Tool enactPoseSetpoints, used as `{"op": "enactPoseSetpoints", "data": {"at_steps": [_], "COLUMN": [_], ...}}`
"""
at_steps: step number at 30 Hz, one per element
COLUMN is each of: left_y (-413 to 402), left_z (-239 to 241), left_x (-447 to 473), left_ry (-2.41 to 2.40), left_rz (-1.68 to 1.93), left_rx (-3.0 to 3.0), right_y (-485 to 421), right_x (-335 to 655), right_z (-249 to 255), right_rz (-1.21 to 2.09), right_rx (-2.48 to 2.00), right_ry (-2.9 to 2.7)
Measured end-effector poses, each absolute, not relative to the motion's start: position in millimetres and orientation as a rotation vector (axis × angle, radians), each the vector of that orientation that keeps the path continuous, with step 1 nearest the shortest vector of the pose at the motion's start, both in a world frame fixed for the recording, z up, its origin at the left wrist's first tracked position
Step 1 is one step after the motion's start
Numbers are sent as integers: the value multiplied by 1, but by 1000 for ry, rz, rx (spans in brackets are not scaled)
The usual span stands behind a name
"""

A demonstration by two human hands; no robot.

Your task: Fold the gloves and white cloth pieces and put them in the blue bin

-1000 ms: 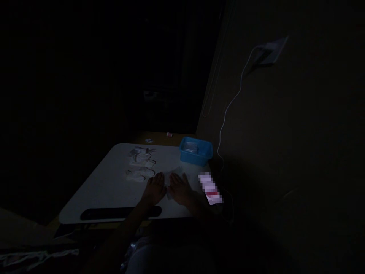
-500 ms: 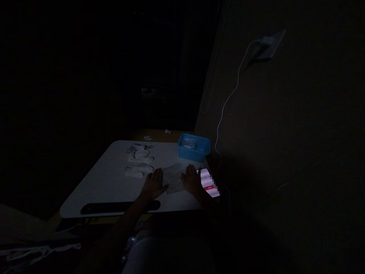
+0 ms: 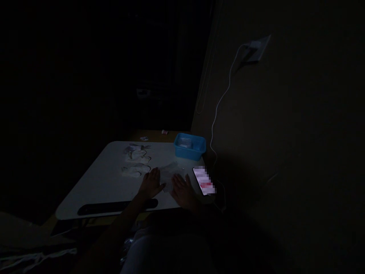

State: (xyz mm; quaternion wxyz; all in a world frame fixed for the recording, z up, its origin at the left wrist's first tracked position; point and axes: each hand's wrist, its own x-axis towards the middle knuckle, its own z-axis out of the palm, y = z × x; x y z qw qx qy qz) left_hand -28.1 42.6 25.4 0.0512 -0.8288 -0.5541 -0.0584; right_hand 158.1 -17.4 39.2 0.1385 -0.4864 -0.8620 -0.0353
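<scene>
A clear plastic sheet or bag [image 3: 167,174] lies spread on the white table [image 3: 98,182]; the dim light hides which of the two it is. My left hand [image 3: 150,183] rests flat at its left edge, fingers stretched out. On its right side, my right hand [image 3: 181,190] lies with fingers extended over its near part. Neither hand grips anything. Beyond my left hand are crumpled clear plastic bags [image 3: 134,170] with pale contents I cannot make out.
A blue basket [image 3: 189,153] with clear packets stands at the back right. A lit phone [image 3: 203,180] lies at the right edge. A white cable [image 3: 216,114] hangs from the wall outlet [image 3: 256,49]. A dark slot [image 3: 105,207] runs along the table's near edge.
My right hand has moved nearer to me and slightly left across the plastic, away from the phone. My left hand stays in about the same spot. The view has shifted a little.
</scene>
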Motion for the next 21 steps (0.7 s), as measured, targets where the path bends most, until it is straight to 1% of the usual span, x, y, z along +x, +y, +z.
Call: {"op": "enactPoseSetpoints", "data": {"at_steps": [12, 18, 21], "left_y": [42, 34, 23], "left_z": [15, 20, 19], "left_x": [-32, -34, -28], "left_ry": [-1630, -1621, -1600], "left_rz": [-383, -572, -531], "left_rx": [-2516, -2540, -2586], "right_y": [-41, -44, -45], "right_x": [141, 136, 136], "right_z": [38, 37, 35], "right_rz": [-43, -22, -30], "right_rx": [-1461, -1475, -1475], "right_ry": [-2487, -2489, -2474]}}
